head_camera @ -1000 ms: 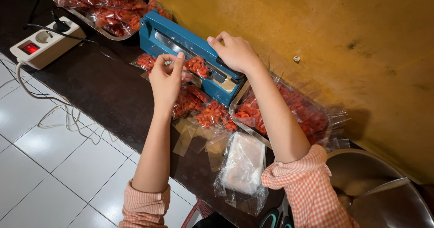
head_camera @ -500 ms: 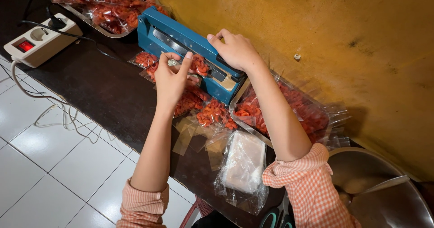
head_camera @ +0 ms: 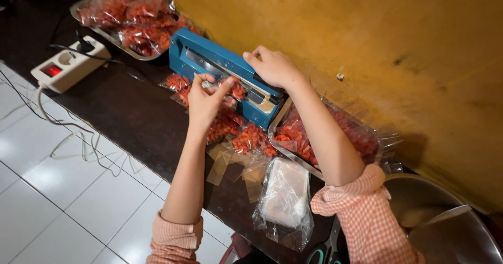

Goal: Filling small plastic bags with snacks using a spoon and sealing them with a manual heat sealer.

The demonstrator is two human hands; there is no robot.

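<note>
A rough mustard-yellow wall [head_camera: 367, 44] backs a dark counter [head_camera: 120, 112] above a glossy white tiled floor [head_camera: 57, 201].

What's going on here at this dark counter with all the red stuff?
A person is working at a blue tabletop heat sealer. The right hand rests on its arm, while the left hand pinches a small clear bag of red pieces at the sealing bar. Filled bags lie on a metal tray behind.

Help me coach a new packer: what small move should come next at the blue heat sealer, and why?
Probably lift the right hand to raise the blue heat sealer's arm. That hand presses the arm down while the left hand pinches the small clear bag of red snacks at the jaw; the bag likely can't come free until the arm rises.
</note>
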